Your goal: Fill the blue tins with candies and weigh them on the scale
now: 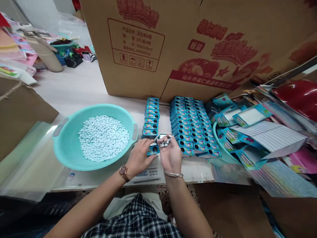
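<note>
My right hand (pixel 171 157), with a bangle on its wrist, is turned palm up and cupped around several small pale blue candies (pixel 165 142). Close beside it, my left hand (pixel 140 157), wearing a watch, has thumb and fingers around a small blue box (pixel 153 150). An opened flap shows near the fingertips; the box's inside is mostly hidden. Under the hands lies a flat device with a display and buttons, like a scale (pixel 148 172). On the left stands a turquoise basin (pixel 66 142) full of the same candies (pixel 104 138).
A single row of blue boxes (pixel 152 116) runs away ahead of my hands. Several packed rows (pixel 190 125) stand to its right. A large carton (pixel 138 72) rises behind them. At right, another basin (pixel 223 148) overflows with flat blue packaging (pixel 250 157). Plastic sheets (pixel 29 165) lie left.
</note>
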Tool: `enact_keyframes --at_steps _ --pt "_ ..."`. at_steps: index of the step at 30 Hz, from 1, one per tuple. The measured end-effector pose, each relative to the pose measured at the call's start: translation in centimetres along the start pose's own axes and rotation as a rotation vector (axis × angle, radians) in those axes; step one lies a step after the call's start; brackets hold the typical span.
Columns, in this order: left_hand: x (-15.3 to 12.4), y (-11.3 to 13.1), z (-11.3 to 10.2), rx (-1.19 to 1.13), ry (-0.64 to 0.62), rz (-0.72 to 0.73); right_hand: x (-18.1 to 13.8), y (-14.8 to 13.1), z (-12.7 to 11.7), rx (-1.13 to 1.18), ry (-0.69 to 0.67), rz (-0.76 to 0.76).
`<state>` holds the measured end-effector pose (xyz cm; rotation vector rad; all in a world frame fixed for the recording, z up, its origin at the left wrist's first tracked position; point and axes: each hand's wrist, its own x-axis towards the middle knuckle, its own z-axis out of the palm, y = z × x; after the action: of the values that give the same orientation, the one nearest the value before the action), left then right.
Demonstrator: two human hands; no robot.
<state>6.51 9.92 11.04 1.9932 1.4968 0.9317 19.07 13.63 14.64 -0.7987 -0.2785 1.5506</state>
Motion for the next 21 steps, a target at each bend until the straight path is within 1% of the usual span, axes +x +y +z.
enact_keyframes --at_steps 2,5,9,11,13,15,18,21 --pt "0.1 0.1 0.1 -0.009 -0.007 -0.017 -0.1 0.2 -0.1 -0.023 -0.023 -0.045" --pt "0.2 0.2 0.2 -0.024 -0.008 -0.026 -0.3 0.4 -0.1 -0.024 -0.018 -0.079" --pt "0.1 0.1 0.3 -0.033 -0.006 -0.024 -0.1 0.0 -0.2 0.013 -0.001 -0.001" --pt "-0.2 0.1 -0.1 -0.045 -0.005 -0.011 0.1 -0.8 -0.5 0.034 0.004 0.041" --pt "-0.8 0.2 -1.1 -0.063 0.010 0.009 0.3 -1.9 -0.9 0.052 -0.004 0.051" --pt "-1.7 0.2 -2.6 -0.070 0.045 0.011 0.4 -3.2 -1.6 0.064 -0.021 0.035" --pt "-3.3 0.1 -5.2 -0.054 0.120 -0.038 0.5 -4.9 -2.8 0.069 -0.022 0.012" --pt "-4.9 -0.2 -6.8 -0.046 0.195 -0.096 0.6 -5.8 -4.0 0.063 -0.010 0.000"
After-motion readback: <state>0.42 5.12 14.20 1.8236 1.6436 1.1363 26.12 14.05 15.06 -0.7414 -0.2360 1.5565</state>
